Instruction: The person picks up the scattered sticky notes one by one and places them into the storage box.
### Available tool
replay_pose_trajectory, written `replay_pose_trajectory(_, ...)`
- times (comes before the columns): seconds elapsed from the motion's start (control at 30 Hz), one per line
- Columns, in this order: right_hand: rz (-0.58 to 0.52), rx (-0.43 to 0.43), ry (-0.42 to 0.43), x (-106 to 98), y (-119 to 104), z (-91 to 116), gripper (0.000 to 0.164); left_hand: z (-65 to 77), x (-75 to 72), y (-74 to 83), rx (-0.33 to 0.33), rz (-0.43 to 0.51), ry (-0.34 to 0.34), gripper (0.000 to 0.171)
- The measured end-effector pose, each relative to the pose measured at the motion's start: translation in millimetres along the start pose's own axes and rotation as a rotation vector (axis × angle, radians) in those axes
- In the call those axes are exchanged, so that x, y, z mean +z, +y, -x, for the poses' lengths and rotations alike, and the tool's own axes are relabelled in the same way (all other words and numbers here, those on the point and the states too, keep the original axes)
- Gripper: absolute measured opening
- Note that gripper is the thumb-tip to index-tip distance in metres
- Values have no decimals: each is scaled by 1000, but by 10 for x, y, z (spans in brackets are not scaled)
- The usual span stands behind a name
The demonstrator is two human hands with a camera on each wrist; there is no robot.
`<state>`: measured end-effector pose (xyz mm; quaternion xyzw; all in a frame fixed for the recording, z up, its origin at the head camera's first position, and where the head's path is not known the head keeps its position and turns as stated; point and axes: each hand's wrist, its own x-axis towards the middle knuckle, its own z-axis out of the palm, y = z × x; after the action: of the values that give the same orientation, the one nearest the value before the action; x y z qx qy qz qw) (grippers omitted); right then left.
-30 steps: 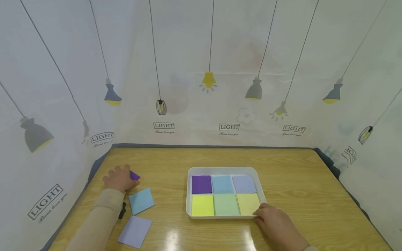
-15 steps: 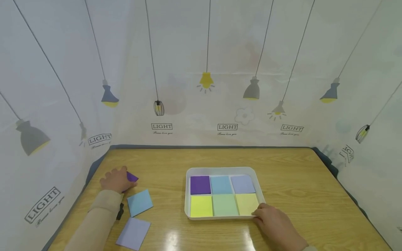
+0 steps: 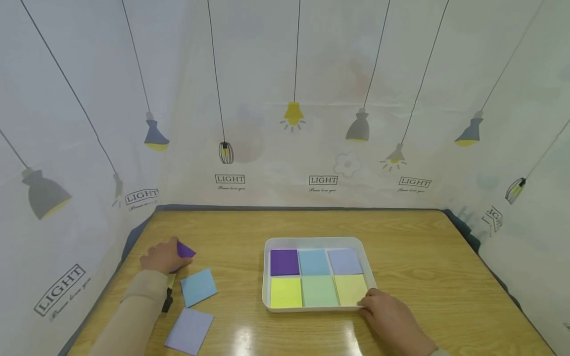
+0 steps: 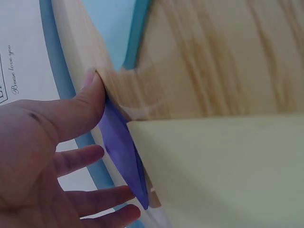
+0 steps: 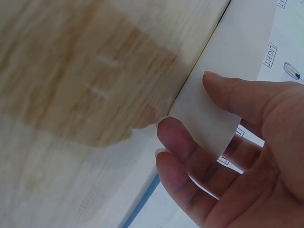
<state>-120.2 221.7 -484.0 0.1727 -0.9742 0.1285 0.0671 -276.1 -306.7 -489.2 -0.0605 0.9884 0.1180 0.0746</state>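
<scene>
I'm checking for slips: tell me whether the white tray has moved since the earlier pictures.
No; against the table's back edge, the tray shows no visible shift.

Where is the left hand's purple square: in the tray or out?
Out: the purple square is at the left hand, left of the tray and apart from it.

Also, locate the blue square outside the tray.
In the head view, the blue square lies on the table left of the white tray, just beyond the loose lavender square and near the left hand.
</scene>
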Motion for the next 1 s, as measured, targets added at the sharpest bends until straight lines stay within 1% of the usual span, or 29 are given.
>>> replay_pose_trajectory(0.17,2,18,-4,0,-5,7,6,-8,8,17,8,-9,8,88)
replay_pose_trajectory(0.27,2,26,-1,4,-5,5,5,15,-6,47,17,-11,13,85)
replay_pose_trajectory(0.43,1,24,4,15,0,4,5,45,-3,75,28,-13,24,79)
replay_pose_trajectory(0.53,-1,16,7,10,-5,6,5,32,28,60,32,-15,43,78)
replay_pose_trajectory(0.73,7,-8,30,0,-15,13,4,15,60,37,34,-13,91,84)
replay_pose_trajectory(1.0,11,-8,19,-19,-13,1,4,47,14,105,37,9,103,85)
